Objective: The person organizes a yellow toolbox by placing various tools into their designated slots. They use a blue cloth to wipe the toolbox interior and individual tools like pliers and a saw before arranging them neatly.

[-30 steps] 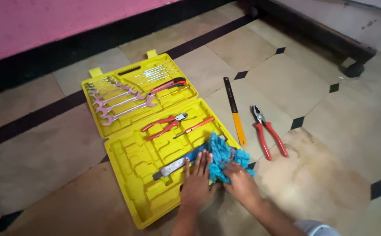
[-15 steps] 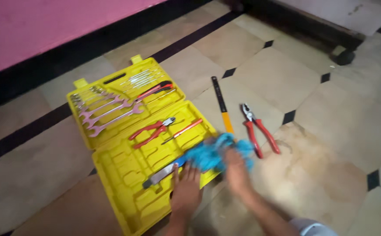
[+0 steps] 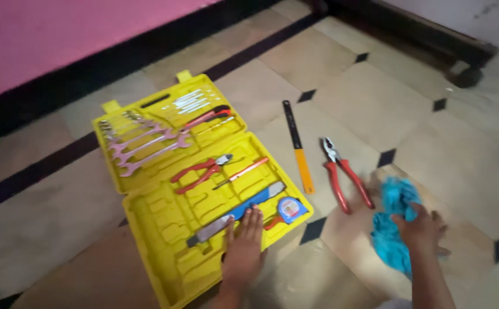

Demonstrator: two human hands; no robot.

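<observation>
My left hand (image 3: 242,246) lay spread flat on the flat blue-handled tool (image 3: 235,212) in the open yellow toolcase (image 3: 163,229), while at three o'clock my right hand (image 3: 420,230) gripped the blue cloth (image 3: 391,229), which I judged could snag the red pliers (image 3: 344,174) just beside it.

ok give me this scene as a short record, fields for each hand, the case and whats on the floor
left hand: left hand flat on the blue-handled tool in the case
right hand: right hand gripping the blue cloth on the floor
case: yellow tool case lying open, with spanners, small red pliers, tape measure
floor: large red pliers and a black-and-orange ruler beside the case
</observation>
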